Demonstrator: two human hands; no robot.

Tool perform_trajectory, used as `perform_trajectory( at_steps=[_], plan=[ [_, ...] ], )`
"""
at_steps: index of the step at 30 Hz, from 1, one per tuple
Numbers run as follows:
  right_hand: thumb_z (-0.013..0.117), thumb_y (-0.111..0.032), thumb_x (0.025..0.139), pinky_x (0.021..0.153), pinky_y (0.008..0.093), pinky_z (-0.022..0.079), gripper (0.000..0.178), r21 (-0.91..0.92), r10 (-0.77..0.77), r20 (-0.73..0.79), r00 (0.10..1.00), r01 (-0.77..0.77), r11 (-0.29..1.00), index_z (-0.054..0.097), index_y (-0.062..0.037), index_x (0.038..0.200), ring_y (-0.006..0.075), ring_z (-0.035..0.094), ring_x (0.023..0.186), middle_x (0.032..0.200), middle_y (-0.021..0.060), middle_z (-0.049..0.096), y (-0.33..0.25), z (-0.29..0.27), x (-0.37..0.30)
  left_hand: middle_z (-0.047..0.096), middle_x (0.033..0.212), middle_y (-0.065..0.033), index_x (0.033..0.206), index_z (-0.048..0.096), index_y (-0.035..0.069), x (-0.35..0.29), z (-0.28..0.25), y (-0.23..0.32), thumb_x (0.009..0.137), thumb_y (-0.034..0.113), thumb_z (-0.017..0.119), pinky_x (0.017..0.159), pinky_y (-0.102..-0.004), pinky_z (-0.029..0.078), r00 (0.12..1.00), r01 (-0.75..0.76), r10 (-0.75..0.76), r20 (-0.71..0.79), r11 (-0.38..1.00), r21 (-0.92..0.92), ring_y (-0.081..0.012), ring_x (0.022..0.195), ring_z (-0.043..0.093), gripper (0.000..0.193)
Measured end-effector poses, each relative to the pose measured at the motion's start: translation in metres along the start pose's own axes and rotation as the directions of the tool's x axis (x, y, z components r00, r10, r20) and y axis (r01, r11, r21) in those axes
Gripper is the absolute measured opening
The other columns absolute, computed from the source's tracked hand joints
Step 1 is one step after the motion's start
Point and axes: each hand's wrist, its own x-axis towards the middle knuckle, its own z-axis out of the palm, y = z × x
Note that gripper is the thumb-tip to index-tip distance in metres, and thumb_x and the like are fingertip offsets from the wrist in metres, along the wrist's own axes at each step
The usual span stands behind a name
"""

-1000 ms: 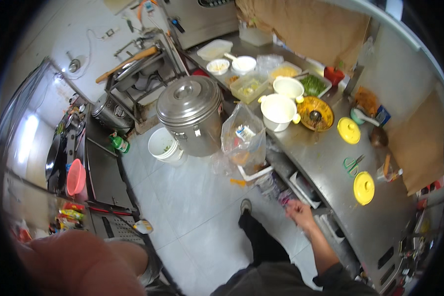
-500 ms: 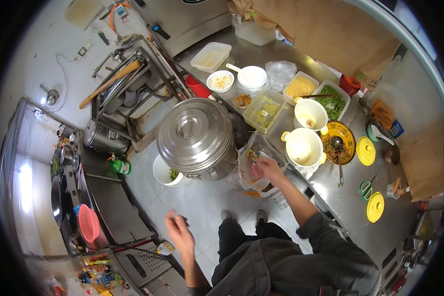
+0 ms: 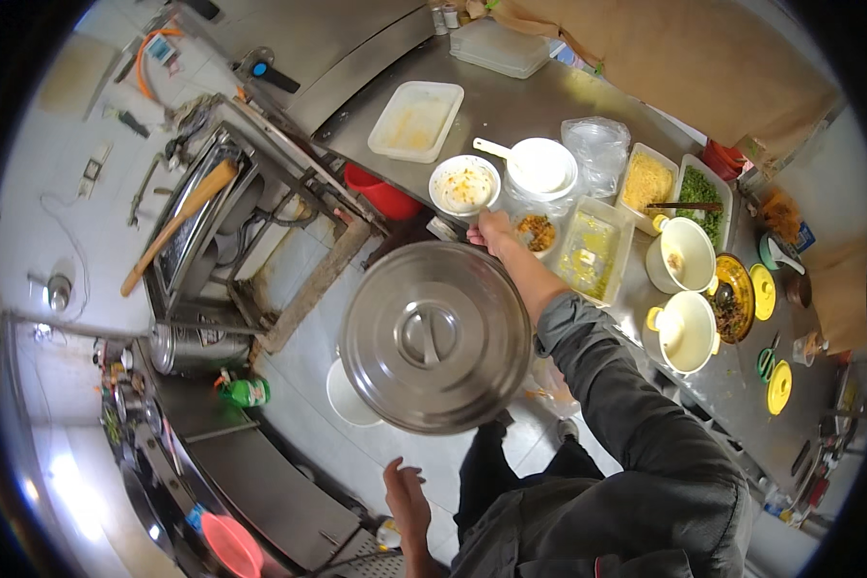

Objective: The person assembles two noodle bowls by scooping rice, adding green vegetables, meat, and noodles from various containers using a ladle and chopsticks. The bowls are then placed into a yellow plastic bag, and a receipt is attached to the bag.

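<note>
From where I stand, the right hand (image 3: 492, 231) is at the near edge of a white bowl (image 3: 464, 186), touching or just beside its rim at about five o'clock. Those fingers look bent together, but I cannot tell whether they pinch the rim or merely lie against it. The left hand (image 3: 410, 499) hangs low and bare over the floor (image 3: 308, 414), its fingers loosely parted, holding nothing I can see.

The bowl sits on the steel tabletop (image 3: 520, 104), at twelve o'clock from the big lidded pot (image 3: 437, 337). A shallow tray (image 3: 416, 120) is at its eleven o'clock, a second bowl (image 3: 543, 167) with a white handle between two and three, and a small tub of orange-brown food (image 3: 537, 231) at four.

As for how far things have got, I would call this an early contact: the bowl is not lifted, and food scraps (orange and yellow bits, mostly) remain in it. The lidded pot is covered, whereas the two white pots (image 3: 685, 332) at its three o'clock stand uncovered, yellow lids (image 3: 778, 387) lying beyond. Nothing there looks touched by either hand.
</note>
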Motion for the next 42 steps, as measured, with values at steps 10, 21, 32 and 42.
perform_trajectory(
  at_steps=[10, 21, 32, 42],
  plan=[
    [0.068, -0.024, 0.083, 0.061, 0.045, 0.055, 0.028, -0.504, -0.374, -0.148, 0.915, 0.256, 0.825, 0.074, -0.0018, 0.068, 0.0342, 0.068, 0.06, 0.067, 0.0192, 0.07, 0.022, -0.006, 0.015, 0.067, 0.1, -0.0099, 0.125, 0.057, 0.0, 0.132, 0.012, 0.027, 0.105, 0.02, 0.051, 0.075, -0.0316, 0.053, 0.975, 0.017, 0.021, 0.22, 0.986, -0.166, -0.0166, 0.09, 0.064, 0.03],
    [0.049, -0.06, 0.096, 0.068, 0.0452, 0.059, 0.075, -0.751, -0.517, -0.285, 0.807, 0.147, 0.644, 0.06, 0.013, 0.109, 0.0355, 0.072, 0.089, 0.099, 0.0334, 0.068, 0.0, 0.089, 0.033, 0.026, 0.16, -0.0225, 0.159, 0.008, 0.003, 0.598, 0.198, 0.102, 0.082, 0.089, 0.035, 0.105, -0.0599, 0.042, 0.623, 0.647, -0.338, 0.705, 0.729, -0.223, -0.0436, 0.139, 0.04, 0.119],
    [0.055, -0.032, 0.094, 0.095, 0.0505, 0.048, 0.043, -0.732, -0.407, 0.272, 0.872, 0.462, 0.501, 0.064, 0.0064, 0.112, 0.0469, 0.063, 0.107, 0.109, 0.0334, 0.066, -0.009, 0.07, 0.011, 0.067, 0.126, -0.0073, 0.132, 0.054, 0.011, 0.592, 0.199, 0.116, 0.105, 0.041, 0.043, 0.092, -0.0444, 0.046, 0.808, 0.161, -0.023, 0.589, 0.97, -0.184, -0.0171, 0.112, 0.063, 0.041],
    [0.056, -0.012, 0.101, 0.07, 0.0249, 0.05, 0.034, -0.546, -0.428, 0.054, 0.902, 0.386, 0.744, 0.054, 0.0011, 0.133, 0.0126, 0.063, 0.08, 0.098, 0.0075, 0.069, 0.071, -0.079, -0.269, 0.067, 0.092, -0.0047, 0.106, 0.064, -0.001, 0.324, -0.127, -0.233, 0.103, 0.026, 0.054, 0.069, -0.0257, 0.045, 0.78, 0.246, -0.388, -0.491, 0.912, -0.328, -0.0089, 0.081, 0.057, 0.029]
  ],
)
